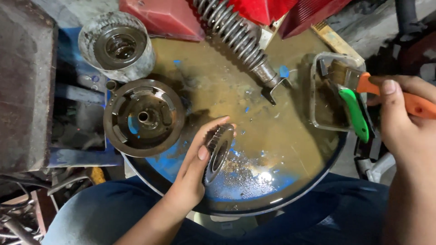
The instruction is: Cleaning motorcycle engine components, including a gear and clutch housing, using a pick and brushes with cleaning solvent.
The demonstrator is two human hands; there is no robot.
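My left hand (193, 170) holds a dark toothed gear (218, 152) on edge over the wet, oily top of a blue drum lid (254, 136). My right hand (399, 115) grips an orange-handled paintbrush (377, 90); its bristle end reaches into a small clear plastic tub (334, 90) of dirty liquid at the drum's right rim. A green-handled brush (355, 114) leans in the same tub, just below the orange one.
A round metal clutch-like disc (144, 118) lies at the drum's left edge. Behind it stands a grey metal cup (116, 45). A coil-spring shock absorber (238, 38) lies across the back, beside red plastic panels (168, 18). A rusty block (25, 86) sits far left.
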